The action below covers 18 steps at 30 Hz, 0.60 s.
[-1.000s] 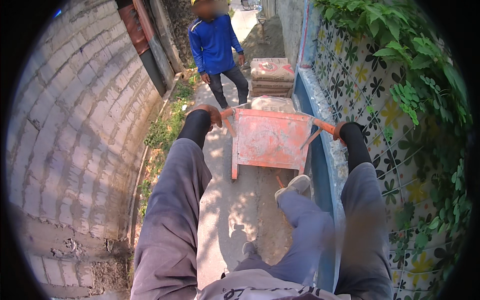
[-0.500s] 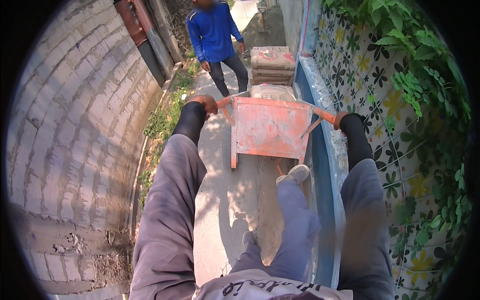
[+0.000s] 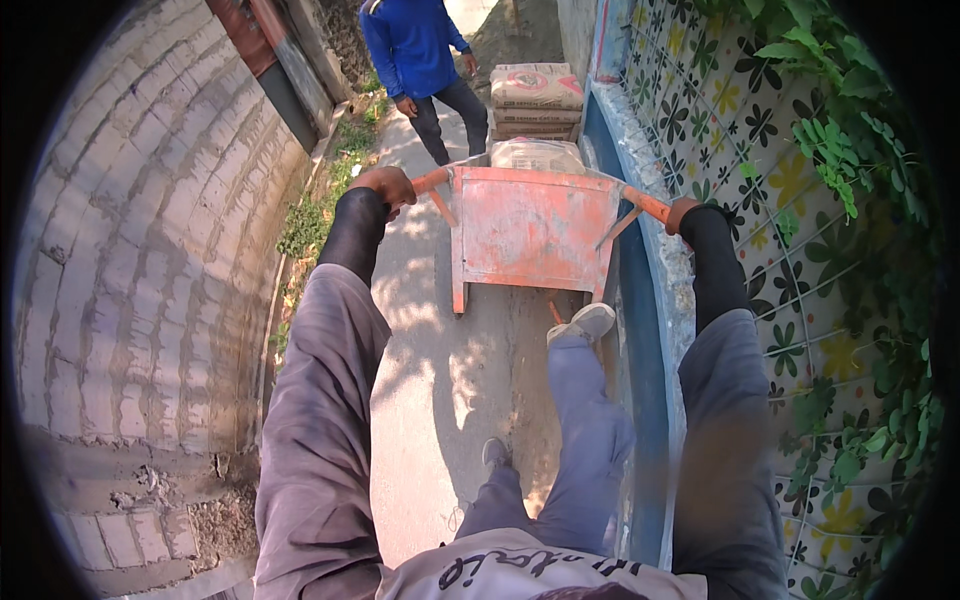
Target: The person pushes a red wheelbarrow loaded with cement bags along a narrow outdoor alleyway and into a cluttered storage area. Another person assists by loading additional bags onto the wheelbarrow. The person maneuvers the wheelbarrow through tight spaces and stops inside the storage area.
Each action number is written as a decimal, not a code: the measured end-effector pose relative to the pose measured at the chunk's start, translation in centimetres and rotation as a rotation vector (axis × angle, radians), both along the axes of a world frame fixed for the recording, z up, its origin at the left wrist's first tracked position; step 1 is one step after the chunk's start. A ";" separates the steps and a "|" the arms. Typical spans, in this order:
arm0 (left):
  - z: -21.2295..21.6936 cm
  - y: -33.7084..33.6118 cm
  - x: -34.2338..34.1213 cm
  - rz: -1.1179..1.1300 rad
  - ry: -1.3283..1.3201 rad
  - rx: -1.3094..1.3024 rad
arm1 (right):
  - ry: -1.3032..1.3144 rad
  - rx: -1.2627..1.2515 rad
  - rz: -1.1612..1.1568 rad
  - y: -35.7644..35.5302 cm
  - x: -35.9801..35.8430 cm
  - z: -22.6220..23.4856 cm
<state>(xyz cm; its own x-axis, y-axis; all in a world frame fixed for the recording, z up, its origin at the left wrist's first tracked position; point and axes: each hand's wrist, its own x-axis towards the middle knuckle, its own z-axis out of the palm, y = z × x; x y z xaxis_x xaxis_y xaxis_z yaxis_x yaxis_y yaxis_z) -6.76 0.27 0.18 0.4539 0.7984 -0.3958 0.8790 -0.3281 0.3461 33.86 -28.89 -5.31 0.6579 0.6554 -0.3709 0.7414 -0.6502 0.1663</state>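
An orange-red wheelbarrow (image 3: 530,228), its paint worn, stands before me with its back panel toward me. My left hand (image 3: 386,187) is closed around the end of its left handle (image 3: 433,180). On the other side my right hand (image 3: 681,214) wraps the right handle (image 3: 646,202), close to the low wall; the fingers show only in part. A pale bag (image 3: 537,155) lies in the tray, mostly hidden behind the panel. Both arms reach forward, nearly straight.
Stacked cement bags (image 3: 536,87) sit beyond the wheelbarrow. A person in a blue shirt (image 3: 408,45) stands ahead on the left. A block wall (image 3: 180,220) and weeds (image 3: 302,229) line the left; a blue ledge (image 3: 640,330) and flowered tile wall (image 3: 790,220) with leafy vines (image 3: 825,165) the right.
The wheelbarrow, bags and both hands sit slightly higher in the picture. The other person's head has left the view. My grip on the handles is the same.
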 end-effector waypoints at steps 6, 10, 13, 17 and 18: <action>-0.9 0.8 -0.4 0.075 -0.075 -0.094 | 0.054 0.006 -0.066 0.1 -0.8 0.4; -0.3 -0.1 0.8 0.015 -0.073 -0.100 | -0.019 0.007 -0.025 -1.0 1.0 -0.6; -0.4 1.0 -0.1 -0.029 -0.016 -0.059 | -0.021 -0.010 -0.002 0.0 0.3 -0.5; -0.2 0.3 -0.1 -0.003 -0.069 -0.052 | 0.033 -0.028 -0.075 0.4 -0.2 0.9; 0.1 0.0 0.9 0.017 -0.129 -0.071 | -0.006 -0.034 -0.056 -0.4 1.1 0.0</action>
